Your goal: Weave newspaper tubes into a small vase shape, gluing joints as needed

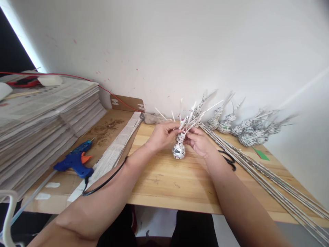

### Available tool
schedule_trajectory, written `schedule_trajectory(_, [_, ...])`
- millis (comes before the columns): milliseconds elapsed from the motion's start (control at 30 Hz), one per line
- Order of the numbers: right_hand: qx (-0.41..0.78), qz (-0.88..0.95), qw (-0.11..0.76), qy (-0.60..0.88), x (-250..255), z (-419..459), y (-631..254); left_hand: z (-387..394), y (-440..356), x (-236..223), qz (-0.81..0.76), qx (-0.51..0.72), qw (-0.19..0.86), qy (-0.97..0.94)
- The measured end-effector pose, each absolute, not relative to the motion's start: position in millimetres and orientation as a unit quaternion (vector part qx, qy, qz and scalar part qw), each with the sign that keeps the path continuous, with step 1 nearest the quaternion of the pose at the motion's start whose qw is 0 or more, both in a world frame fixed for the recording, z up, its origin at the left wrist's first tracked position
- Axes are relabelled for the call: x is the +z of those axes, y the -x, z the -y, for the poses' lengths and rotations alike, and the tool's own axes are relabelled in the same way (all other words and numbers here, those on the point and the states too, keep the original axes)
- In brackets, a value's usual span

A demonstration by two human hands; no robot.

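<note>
Between my hands, over the wooden table [164, 185], is a small woven newspaper vase [179, 151] with a rounded base and narrow neck. Loose paper strips [191, 118] fan upward from its top. My left hand [166, 134] is closed at the neck from the left, thumb and fingers pinching around the strips. From the right, my right hand [197, 140] grips the neck and a strip with bent fingers. Parts of the neck are hidden behind the fingers.
Similar woven paper pieces [224, 125] line the wall. Long rolled paper sticks [257, 171] lie at right, beside black-handled scissors [228, 158] and a green scrap [261, 154]. A blue glue gun [77, 159] rests on cardboard at left, its black cord crossing my left forearm; stacked newspapers [51, 120] stand behind.
</note>
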State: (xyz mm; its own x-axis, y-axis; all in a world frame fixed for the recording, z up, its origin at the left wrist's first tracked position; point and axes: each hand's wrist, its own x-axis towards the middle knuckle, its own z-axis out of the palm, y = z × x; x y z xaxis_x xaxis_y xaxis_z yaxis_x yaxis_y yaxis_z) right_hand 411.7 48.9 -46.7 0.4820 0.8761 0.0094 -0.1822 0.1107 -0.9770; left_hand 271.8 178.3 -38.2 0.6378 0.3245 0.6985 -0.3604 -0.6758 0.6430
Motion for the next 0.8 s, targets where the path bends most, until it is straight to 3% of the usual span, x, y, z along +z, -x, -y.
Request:
schedule_trajectory(167, [0.25,0.29,0.686,0.619,-40.5,-47.2,-413.0,-179.3,-268.7,-35.7,-0.057,0.484,0.29,-0.824])
schedule_trajectory(300, [0.254,0.373,0.666,0.594,-33.1,-45.4,-405.1,-181.4,-267.5,-36.6,-0.057,0.469,0.259,-0.842])
schedule_trajectory(600, [0.205,0.383,0.661,0.612,-28.1,-46.3,-393.4,-177.8,-268.7,-38.3,-0.069,0.43,0.293,-0.851])
schedule_trajectory(800, [0.237,0.37,0.649,0.621,-28.7,-46.2,-395.4,-176.8,-270.1,-43.3,-0.037,0.376,0.374,-0.847])
